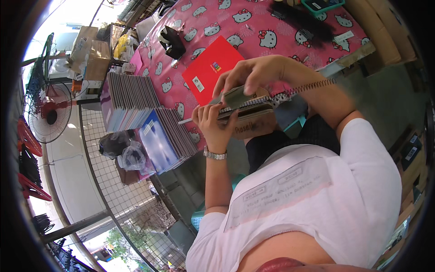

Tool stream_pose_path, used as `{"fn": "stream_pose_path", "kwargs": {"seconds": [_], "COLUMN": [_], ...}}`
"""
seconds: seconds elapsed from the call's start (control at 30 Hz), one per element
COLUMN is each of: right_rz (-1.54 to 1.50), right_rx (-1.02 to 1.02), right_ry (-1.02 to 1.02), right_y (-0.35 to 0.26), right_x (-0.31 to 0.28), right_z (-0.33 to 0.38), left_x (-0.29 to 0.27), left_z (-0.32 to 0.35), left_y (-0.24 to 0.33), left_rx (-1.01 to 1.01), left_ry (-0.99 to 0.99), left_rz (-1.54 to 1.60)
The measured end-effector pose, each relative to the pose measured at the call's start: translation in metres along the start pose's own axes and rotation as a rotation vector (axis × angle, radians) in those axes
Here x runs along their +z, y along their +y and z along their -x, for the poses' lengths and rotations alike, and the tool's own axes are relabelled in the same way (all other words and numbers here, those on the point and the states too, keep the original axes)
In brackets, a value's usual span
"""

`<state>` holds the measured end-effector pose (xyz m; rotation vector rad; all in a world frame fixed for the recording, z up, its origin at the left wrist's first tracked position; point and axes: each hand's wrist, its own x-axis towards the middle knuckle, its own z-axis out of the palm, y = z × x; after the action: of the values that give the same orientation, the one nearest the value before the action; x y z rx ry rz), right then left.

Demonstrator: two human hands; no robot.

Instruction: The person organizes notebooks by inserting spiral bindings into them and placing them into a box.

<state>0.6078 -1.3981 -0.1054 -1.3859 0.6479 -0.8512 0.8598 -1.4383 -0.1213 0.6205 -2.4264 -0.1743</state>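
Observation:
My left hand (212, 123), with a metal watch on its wrist, grips the near end of a thin notebook (245, 110) held in the air over a brown board (253, 128). My right hand (253, 73) pinches the notebook's grey-green cover from above. A black spiral wire (308, 86) sticks out of the notebook's bound edge and runs to the right, past my right forearm. The part of the wire inside the binding is mostly hidden by my fingers.
A red notebook cover (210, 68) lies on the pink cartoon-cat tablecloth (253, 20). Two stacks of spiral notebooks (129, 99) (165, 138) stand at the left. Black spirals (299, 20), a teal tray (319, 4), a standing fan (47, 115), plastic bags (122, 152) and wire mesh (118, 190) surround the table.

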Motion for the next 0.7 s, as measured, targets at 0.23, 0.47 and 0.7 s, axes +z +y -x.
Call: {"fn": "stream_pose_path", "kwargs": {"seconds": [0.23,0.47,0.7], "right_rz": [-0.202,-0.43,-0.289], "right_rx": [-0.053,-0.149,0.013], "right_ry": [-0.075,-0.248,-0.147], "right_y": [0.014,0.022,0.016], "right_x": [-0.008,-0.002,-0.008], "right_z": [-0.021,-0.039,-0.006], "left_x": [-0.007,-0.006,0.009], "left_z": [-0.002,0.013,-0.005], "left_y": [0.003,-0.03,0.0], "left_rx": [-0.119,-0.083,-0.03], "left_ry": [0.098,0.147,0.097], "left_rz": [-0.214,-0.048,0.073]}}
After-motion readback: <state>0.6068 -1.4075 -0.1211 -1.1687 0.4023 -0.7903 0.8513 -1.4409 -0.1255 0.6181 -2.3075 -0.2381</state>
